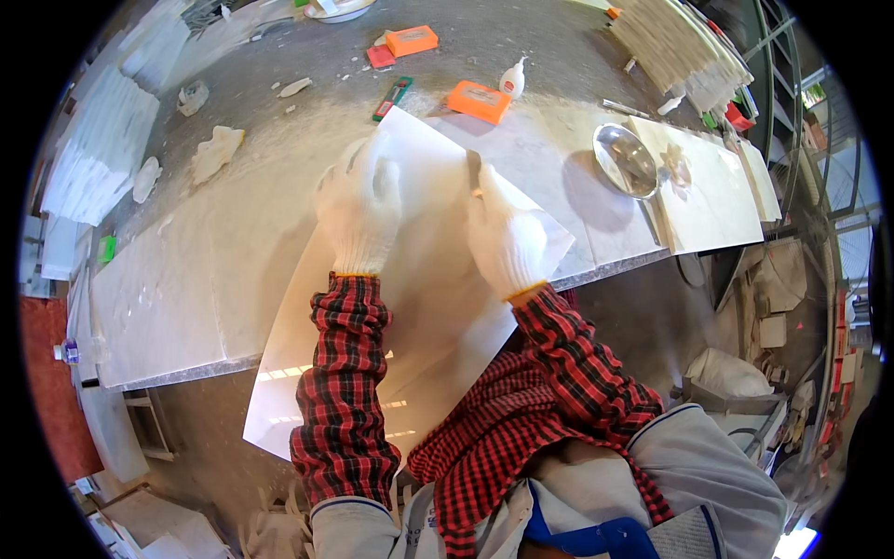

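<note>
A large glossy white slab (438,307) lies tilted across the near edge of the worktable, its near part jutting out toward me. My left hand (361,214), in a white knit glove, rests on its left side with fingers apart and somewhat blurred. In a matching glove, my right hand (506,240) is closed around a small brown flat piece (475,173), held against the slab's upper right. The kind of that piece is too small to make out. Just past the slab's far corner lies a green and red case (392,98).
Farther back are an orange box (479,101), a white squeeze bottle (511,78) and another orange box (412,40). A metal bowl (625,160) sits at the right beside a pale slab (712,191). Stacked slabs stand at far left (101,140) and far right (684,56).
</note>
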### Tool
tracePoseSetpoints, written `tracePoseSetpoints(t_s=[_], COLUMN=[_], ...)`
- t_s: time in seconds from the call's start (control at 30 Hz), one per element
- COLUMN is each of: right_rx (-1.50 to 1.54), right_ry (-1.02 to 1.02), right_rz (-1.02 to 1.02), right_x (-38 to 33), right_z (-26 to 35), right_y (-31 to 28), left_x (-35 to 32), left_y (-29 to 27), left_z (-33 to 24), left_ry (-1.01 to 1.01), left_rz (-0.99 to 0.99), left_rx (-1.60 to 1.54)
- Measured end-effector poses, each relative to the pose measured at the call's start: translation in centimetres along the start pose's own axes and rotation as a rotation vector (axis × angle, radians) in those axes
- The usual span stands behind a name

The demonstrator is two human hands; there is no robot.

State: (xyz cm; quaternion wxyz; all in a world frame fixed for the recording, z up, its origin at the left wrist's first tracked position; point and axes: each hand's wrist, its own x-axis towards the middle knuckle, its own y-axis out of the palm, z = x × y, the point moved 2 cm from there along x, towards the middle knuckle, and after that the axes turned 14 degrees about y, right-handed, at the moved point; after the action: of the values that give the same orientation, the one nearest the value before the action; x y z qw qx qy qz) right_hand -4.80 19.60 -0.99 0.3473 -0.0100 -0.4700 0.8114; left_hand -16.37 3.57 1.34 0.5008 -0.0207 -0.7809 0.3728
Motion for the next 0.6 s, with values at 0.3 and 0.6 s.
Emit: tracePoseSetpoints(t_s=[0.3, 0.6], right_rx=[0.041, 0.007], right_ry=[0.081, 0.037], right_rz=[0.055, -0.043], right_x=[-0.4, 1.1], right_z=[-0.5, 0.3], right_y=[-0.8, 0.7], left_x=[0.1, -0.2], left_y=[0.1, 0.4], left_z=[-0.1, 0.1], left_ry=[-0.016, -0.016], left_rz=[-0.009, -0.014], left_rx=[-0.009, -0.039])
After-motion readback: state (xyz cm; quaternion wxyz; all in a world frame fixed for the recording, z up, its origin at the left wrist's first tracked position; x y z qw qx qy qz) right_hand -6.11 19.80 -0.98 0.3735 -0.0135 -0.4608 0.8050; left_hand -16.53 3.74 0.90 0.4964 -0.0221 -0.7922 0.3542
